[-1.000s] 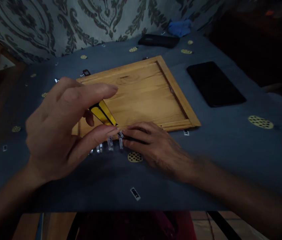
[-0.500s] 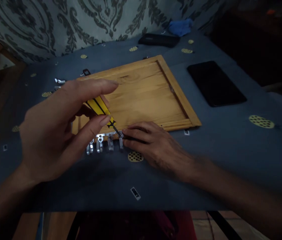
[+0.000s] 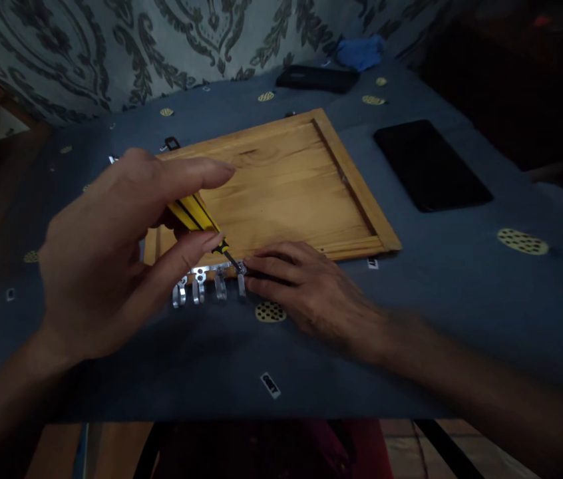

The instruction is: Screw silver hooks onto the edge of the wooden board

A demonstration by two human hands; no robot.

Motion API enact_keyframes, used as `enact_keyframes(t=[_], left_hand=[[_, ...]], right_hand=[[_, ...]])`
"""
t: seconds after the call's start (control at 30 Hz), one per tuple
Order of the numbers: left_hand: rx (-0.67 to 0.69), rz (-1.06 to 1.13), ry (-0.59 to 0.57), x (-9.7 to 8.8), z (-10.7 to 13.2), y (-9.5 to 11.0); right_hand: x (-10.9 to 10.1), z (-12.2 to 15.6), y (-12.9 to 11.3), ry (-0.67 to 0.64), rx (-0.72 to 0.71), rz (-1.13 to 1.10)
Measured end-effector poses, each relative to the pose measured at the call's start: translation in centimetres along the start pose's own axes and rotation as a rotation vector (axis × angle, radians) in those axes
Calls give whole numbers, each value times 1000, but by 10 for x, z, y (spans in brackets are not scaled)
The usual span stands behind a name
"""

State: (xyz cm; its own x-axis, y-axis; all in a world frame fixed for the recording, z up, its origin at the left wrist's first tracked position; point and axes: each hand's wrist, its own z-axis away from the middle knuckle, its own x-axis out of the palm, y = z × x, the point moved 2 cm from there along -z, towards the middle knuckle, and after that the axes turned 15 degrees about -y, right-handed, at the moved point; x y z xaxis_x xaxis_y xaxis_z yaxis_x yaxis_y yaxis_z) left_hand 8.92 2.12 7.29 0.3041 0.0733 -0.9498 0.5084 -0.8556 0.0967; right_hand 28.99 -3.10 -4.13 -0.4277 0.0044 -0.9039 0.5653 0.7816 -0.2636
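My left hand (image 3: 106, 259) is closed round the yellow and black handle of a screwdriver (image 3: 194, 213), its index finger stretched out past it. The screwdriver slants down to the right, its tip at a screw point on the right end of a shiny metal hook rail (image 3: 200, 273). This rail, with several hooks hanging off it, lies along the near edge of a framed wooden board (image 3: 271, 186). My right hand (image 3: 311, 293) has its fingertips pinched at the rail's right end, resting against the board's edge. The left hand hides the board's left part.
On the blue patterned tablecloth (image 3: 321, 359), a black phone (image 3: 431, 166) lies to the right. A dark case (image 3: 317, 78) and a blue cloth (image 3: 360, 53) are at the back. Small metal pieces (image 3: 114, 159) lie behind my left hand, and a small dark frame-shaped piece (image 3: 172, 143) beyond the board.
The screwdriver handle has turned a little in my left hand, and the knuckles have shifted slightly up. My right hand, the hook rail and the board have stayed practically in place.
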Motion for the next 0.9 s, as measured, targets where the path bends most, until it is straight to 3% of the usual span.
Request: enact_keyframes(t=[0.17, 0.5, 0.73, 0.9], left_hand=[[4, 117, -21, 1, -1, 0], [-4, 30, -15, 1, -3, -2], [-95, 282, -54, 1, 2, 3], [-7, 221, -20, 6, -1, -1]], right_hand=[[0, 0, 0, -10, 3, -6], [2, 1, 2, -60, 25, -36], [2, 1, 1, -7, 0, 24], [2, 1, 1, 2, -2, 12]])
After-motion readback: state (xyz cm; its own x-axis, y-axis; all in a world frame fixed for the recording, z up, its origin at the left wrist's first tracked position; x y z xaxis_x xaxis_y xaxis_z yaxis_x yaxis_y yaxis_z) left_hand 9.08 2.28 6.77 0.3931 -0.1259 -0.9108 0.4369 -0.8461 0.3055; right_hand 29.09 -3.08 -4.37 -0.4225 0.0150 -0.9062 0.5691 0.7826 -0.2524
